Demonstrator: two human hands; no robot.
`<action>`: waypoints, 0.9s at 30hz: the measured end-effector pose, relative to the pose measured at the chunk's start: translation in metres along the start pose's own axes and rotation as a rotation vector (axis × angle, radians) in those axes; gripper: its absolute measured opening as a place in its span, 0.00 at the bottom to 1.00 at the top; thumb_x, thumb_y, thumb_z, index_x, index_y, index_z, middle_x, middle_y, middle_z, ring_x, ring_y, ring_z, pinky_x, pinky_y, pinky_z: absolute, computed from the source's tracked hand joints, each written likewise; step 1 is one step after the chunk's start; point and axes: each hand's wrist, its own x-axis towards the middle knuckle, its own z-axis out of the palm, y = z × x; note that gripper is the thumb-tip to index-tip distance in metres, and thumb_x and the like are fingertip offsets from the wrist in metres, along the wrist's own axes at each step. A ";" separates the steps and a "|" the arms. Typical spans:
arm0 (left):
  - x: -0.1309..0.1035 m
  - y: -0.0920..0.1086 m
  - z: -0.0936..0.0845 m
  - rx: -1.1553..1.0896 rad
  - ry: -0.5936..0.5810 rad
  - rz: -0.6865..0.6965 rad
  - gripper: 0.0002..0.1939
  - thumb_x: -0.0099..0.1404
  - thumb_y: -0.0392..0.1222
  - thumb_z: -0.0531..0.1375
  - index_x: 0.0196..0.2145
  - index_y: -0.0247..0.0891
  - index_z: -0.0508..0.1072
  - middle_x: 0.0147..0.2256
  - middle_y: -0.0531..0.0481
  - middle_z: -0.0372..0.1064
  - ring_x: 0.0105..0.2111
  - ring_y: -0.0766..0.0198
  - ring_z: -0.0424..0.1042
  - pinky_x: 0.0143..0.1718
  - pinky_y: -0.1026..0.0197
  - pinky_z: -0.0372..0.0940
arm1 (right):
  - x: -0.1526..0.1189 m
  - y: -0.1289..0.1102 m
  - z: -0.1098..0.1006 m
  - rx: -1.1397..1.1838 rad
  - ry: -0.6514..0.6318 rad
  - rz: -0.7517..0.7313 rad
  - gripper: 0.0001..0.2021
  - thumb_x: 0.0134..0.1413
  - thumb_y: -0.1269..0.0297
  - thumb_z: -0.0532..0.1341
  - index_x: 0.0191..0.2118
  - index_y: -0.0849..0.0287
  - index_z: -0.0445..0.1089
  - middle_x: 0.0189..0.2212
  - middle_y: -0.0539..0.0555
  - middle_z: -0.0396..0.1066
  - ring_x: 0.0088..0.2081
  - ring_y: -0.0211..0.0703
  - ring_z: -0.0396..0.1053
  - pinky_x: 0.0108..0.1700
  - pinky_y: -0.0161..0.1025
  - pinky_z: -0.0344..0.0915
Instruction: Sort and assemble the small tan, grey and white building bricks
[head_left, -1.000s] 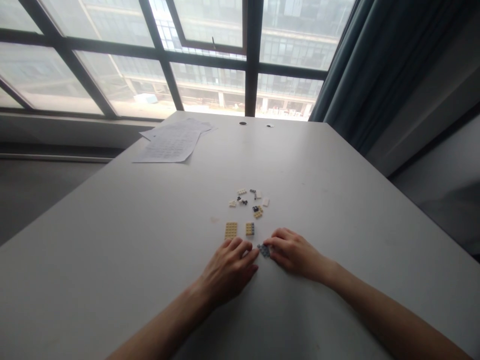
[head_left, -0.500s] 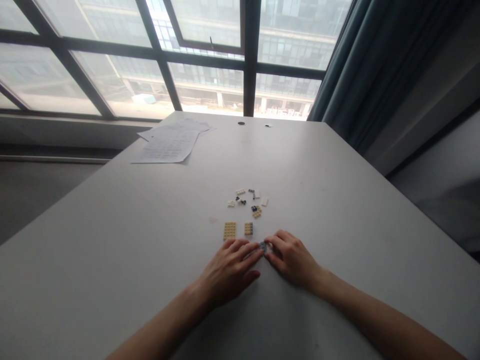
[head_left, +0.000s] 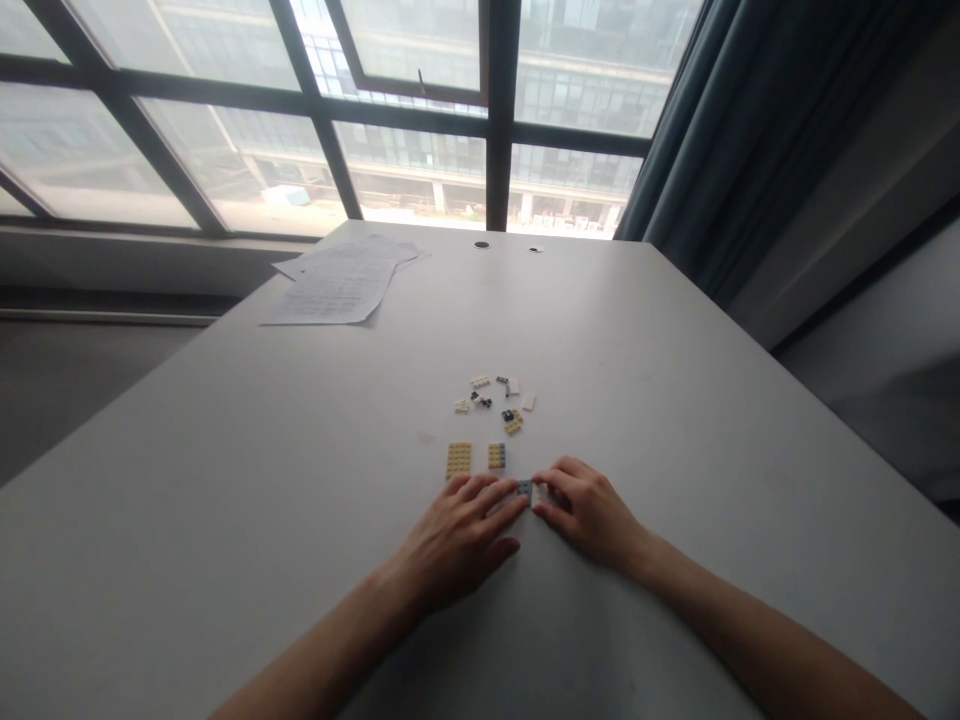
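Observation:
My left hand lies low over the table, its index and middle fingertips gripping the edges of a small grey building brick. Its thumb sits apart from the brick. From the other side, my right hand pinches a white building brick against the grey one. Part of both bricks is hidden under the fingers. Just beyond my left fingers lies a tan studded plate. Beside it is a smaller tan and grey brick piece.
Farther back is a loose group of small bricks: white tiles, black pieces and tan plates. Printed sheets lie at the far left of the white table. A window and a dark curtain stand behind.
My right fingers have shifted slightly at the bricks, and more of the grey and white bricks shows between the hands. My left hand stays almost in place.

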 end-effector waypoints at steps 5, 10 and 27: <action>0.000 0.000 -0.001 0.005 0.004 -0.009 0.19 0.64 0.45 0.58 0.53 0.44 0.67 0.52 0.47 0.67 0.50 0.54 0.64 0.50 0.52 0.59 | 0.000 -0.002 0.002 -0.014 0.010 0.015 0.11 0.53 0.66 0.63 0.44 0.57 0.71 0.38 0.54 0.68 0.41 0.45 0.66 0.46 0.41 0.64; 0.000 0.002 -0.003 -0.022 0.050 -0.019 0.18 0.65 0.44 0.57 0.52 0.41 0.67 0.50 0.45 0.68 0.47 0.55 0.66 0.48 0.53 0.60 | -0.001 0.000 0.001 0.001 0.012 0.011 0.14 0.54 0.65 0.63 0.47 0.57 0.70 0.39 0.54 0.68 0.42 0.45 0.66 0.47 0.41 0.64; -0.006 -0.012 -0.003 -0.130 0.420 -0.194 0.02 0.62 0.35 0.59 0.32 0.38 0.71 0.32 0.49 0.71 0.33 0.61 0.66 0.38 0.57 0.63 | 0.010 0.001 0.005 0.000 -0.027 -0.034 0.17 0.52 0.62 0.66 0.49 0.56 0.71 0.42 0.56 0.68 0.45 0.47 0.64 0.51 0.45 0.63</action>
